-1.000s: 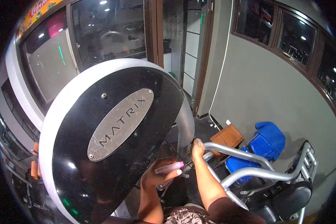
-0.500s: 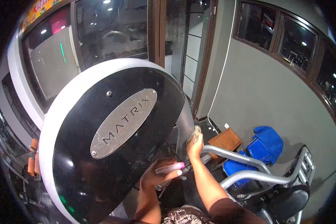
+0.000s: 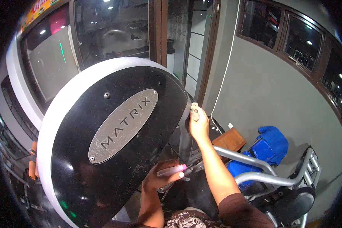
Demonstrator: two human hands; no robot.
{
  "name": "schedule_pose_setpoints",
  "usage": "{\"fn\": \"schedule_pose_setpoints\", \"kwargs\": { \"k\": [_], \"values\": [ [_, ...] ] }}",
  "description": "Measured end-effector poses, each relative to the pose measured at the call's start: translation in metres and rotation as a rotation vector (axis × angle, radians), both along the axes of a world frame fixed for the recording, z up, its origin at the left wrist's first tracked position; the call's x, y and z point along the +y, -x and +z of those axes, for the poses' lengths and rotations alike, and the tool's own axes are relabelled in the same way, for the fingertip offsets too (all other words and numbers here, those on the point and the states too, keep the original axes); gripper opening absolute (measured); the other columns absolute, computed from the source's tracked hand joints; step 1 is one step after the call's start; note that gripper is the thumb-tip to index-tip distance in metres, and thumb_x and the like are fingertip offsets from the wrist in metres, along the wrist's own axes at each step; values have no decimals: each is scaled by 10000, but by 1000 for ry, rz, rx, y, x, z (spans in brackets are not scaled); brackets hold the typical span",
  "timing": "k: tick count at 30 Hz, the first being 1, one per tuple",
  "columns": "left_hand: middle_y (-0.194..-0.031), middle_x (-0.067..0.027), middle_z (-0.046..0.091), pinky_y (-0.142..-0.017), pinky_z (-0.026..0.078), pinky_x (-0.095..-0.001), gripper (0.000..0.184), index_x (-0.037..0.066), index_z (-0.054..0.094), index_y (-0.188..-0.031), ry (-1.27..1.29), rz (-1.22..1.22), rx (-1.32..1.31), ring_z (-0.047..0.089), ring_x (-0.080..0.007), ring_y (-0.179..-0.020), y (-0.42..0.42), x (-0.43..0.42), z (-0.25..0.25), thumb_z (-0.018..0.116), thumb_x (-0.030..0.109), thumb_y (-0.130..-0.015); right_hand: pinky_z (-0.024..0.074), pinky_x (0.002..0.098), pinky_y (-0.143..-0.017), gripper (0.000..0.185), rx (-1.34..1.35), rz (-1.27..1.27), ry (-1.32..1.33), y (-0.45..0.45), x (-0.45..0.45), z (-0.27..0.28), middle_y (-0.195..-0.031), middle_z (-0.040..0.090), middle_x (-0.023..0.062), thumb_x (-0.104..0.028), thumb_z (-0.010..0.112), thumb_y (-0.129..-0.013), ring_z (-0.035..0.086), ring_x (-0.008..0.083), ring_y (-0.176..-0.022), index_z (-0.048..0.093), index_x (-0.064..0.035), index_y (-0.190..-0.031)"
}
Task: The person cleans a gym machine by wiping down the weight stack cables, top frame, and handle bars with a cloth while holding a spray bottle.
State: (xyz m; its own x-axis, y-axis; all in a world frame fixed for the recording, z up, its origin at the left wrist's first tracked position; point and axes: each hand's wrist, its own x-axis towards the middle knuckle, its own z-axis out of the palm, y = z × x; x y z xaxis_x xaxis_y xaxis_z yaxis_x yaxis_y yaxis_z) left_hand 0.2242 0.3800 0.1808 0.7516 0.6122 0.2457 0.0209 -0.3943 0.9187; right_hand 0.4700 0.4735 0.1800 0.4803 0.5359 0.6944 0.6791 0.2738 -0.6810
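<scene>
A large rounded gym machine cover, black with a pale rim and an oval MATRIX plate, fills the left and middle. My right hand is closed on a light crumpled cloth, pressed against the cover's right edge. Lower down, in front of the cover, my left hand grips a spray bottle. The bottle's whitish head and pink nozzle show, pointing right; most of its body is hidden by my hand.
Silver tubular bars of another machine with a black pad extend on the right. Behind them are a blue chair with blue fabric and a brown wooden board. A grey wall and glass doors stand beyond.
My right hand has slid the cloth upward and slightly left along the cover's edge. The left hand with the spray bottle has stayed nearly still. The view has shifted slightly.
</scene>
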Motion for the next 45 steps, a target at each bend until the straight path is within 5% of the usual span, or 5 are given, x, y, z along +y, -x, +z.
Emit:
{"fn": "schedule_pose_setpoints", "kwargs": {
  "k": [8,14,23,34,45],
  "values": [
    [-854,-42,670,-708,500,-310,254,26,711,-1031,32,45,-23,616,-149,-771,0,-5,-1,798,195,-863,519,488,-864,541,-60,-157,-79,6,-38,-149,-1107,629,201,29,677,-755,626,480,-990,611,-118,-1272],
    [-797,-17,625,-654,455,-277,206,46,710,-1009,30,7,-44,556,-100,-721,2,-6,8,781,182,-872,499,449,-886,265,511,-209,377,-23,-42,-238,-1020,706,209,-235,567,-1002,670,353,-1006,685,0,-1033],
    [-808,-14,632,-646,456,-272,193,39,703,-984,-41,28,-89,550,-85,-716,1,-5,3,786,164,-862,523,409,-918,280,76,-59,37,0,-13,-27,-1122,687,182,-256,658,-969,668,368,-1066,691,-12,-1102],
    [-987,-69,739,-811,547,-318,350,48,735,-1094,179,187,58,689,-159,-897,5,-18,18,862,199,-805,501,413,-938,222,103,-111,191,-32,-32,-141,-1050,652,183,-170,601,-982,646,359,-1043,708,-55,-1138],
    [-870,-41,654,-689,486,-318,269,43,693,-988,35,12,47,591,-151,-774,0,9,-16,806,254,-866,368,238,-471,247,270,590,226,-64,42,28,-628,517,-46,-211,600,-1030,422,36,-521,697,-64,-1204]
  ]
}}
